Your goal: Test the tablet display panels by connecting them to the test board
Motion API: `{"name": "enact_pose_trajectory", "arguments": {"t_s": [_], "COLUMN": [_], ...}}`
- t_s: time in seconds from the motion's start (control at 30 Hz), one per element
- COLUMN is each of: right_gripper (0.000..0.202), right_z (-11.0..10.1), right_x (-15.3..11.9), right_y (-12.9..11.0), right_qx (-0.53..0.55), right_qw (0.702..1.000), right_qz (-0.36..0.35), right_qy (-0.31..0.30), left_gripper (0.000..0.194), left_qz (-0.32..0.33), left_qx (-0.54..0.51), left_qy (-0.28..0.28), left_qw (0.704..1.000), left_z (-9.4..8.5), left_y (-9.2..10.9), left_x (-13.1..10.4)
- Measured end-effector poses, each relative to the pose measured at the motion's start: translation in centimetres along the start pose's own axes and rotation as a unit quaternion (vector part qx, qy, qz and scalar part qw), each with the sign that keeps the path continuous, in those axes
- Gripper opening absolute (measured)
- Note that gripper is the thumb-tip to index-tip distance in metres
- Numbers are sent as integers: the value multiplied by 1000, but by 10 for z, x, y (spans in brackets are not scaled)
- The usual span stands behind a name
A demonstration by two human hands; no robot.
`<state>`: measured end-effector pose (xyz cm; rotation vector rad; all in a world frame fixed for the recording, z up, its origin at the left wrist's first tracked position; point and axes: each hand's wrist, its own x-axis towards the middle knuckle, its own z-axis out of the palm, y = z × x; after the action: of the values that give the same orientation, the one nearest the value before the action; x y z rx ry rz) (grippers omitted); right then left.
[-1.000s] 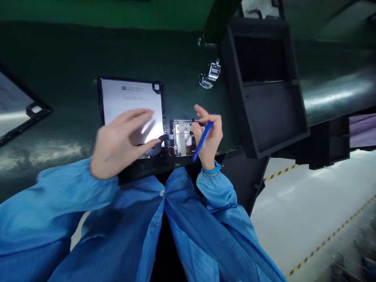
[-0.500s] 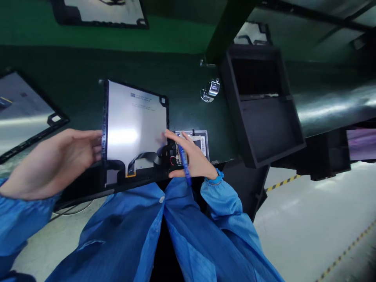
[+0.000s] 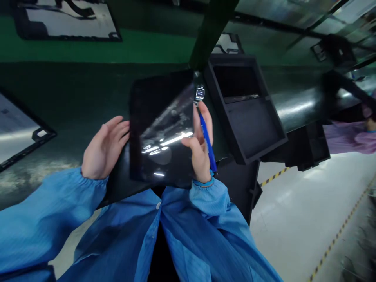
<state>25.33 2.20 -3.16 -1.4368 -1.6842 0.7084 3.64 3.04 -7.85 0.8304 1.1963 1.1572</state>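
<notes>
A black glossy screen panel (image 3: 164,133) stands tilted over the bench in front of me, its shiny face showing light reflections. My right hand (image 3: 201,145) grips its right edge, thumb on the face, and a blue pen-like tool (image 3: 208,143) lies along the same hand. My left hand (image 3: 107,147) is beside the left edge, fingers extended and apart from each other; whether the fingertips touch the panel is hard to tell. Just beyond my right fingertips sits a small silver counter (image 3: 199,94).
A black open tray (image 3: 252,125) rests right of the panel, behind it a green post (image 3: 211,31). Other panels lie at the left (image 3: 17,125) and on the upper shelf (image 3: 73,19). A person's pink sleeve (image 3: 346,137) shows at far right.
The panel has turned from its silver back to its glossy black face and moved right. My right hand now grips its right edge, and my left hand has moved right. The view has shifted.
</notes>
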Motion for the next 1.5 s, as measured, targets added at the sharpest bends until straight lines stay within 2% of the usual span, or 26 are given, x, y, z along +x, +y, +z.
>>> {"name": "enact_pose_trajectory", "arguments": {"t_s": [0.1, 0.17, 0.23, 0.33, 0.37, 0.43, 0.53, 0.57, 0.67, 0.7, 0.77, 0.83, 0.9, 0.97, 1.03, 1.07, 1.13, 1.2, 1.27, 1.3, 1.43, 1.5], "right_gripper": [84, 78, 64, 23, 14, 15, 19, 20, 24, 24, 26, 27, 25, 18, 13, 18, 39, 68, 86, 86, 72, 79], "right_z": [20, 23, 16, -3, -9, -18, -20, -19, -16, -16, -17, -18, -18, -15, -8, -3, 8, 17, 25, 28, 39, 45], "right_x": [2, 2, 0, -6, -8, -12, -16, -16, -15, -15, -14, -13, -14, -14, -15, -14, -13, -11, -10, -10, -14, -17], "right_y": [-12, -6, 16, 62, 76, 97, 108, 108, 105, 105, 105, 106, 103, 94, 77, 66, 44, 26, 15, 13, 15, 17], "right_qx": [17, 13, -11, -93, -130, -188, -210, -210, -224, -231, -243, -245, -227, -177, -95, -55, -10, -13, -15, -5, 52, 61], "right_qw": [999, 1000, 1000, 987, 979, 969, 968, 967, 963, 961, 958, 958, 962, 971, 981, 986, 996, 996, 991, 990, 993, 996], "right_qz": [-12, -14, -25, -68, -82, -105, -129, -135, -146, -149, -150, -149, -146, -128, -90, -74, -65, -82, -95, -97, -78, -60], "right_qy": [-27, -24, 13, 113, 131, 121, 56, 45, 31, 28, 20, 16, 42, 101, 143, 136, 66, -28, -91, -101, -69, -38], "left_gripper": [59, 62, 64, 62, 59, 52, 68, 70, 65, 71, 72, 63, 53, 46, 45, 47, 52, 55, 57, 58, 55, 47], "left_qz": [-94, -112, -106, -82, -72, -52, -45, -47, -43, -39, -45, -70, -77, -62, -50, -57, -86, -101, -89, -81, -70, -65], "left_qx": [44, 85, 117, 190, 226, 326, 446, 455, 398, 365, 276, 183, 135, 119, 74, 36, -42, -82, -90, -90, -133, -201], "left_qy": [-20, -7, 12, 83, 117, 171, 200, 214, 271, 281, 277, 273, 287, 293, 251, 209, 116, 61, 57, 59, 39, 71], "left_qw": [994, 990, 987, 975, 964, 928, 871, 863, 875, 887, 919, 942, 945, 947, 964, 975, 989, 990, 990, 991, 988, 975], "left_z": [-3, -7, -14, -24, -27, -32, -38, -40, -42, -41, -37, -31, -25, -21, -18, -17, -17, -16, -16, -16, -11, -5], "left_y": [13, 23, 28, 25, 22, 17, 14, 13, 12, 12, 13, 14, 15, 15, 12, 11, 8, 6, 5, 5, 5, 7], "left_x": [-1, -2, -2, 2, 3, 4, 4, 4, 3, 2, 1, 0, -1, -4, -7, -9, -11, -13, -13, -13, -15, -16]}}
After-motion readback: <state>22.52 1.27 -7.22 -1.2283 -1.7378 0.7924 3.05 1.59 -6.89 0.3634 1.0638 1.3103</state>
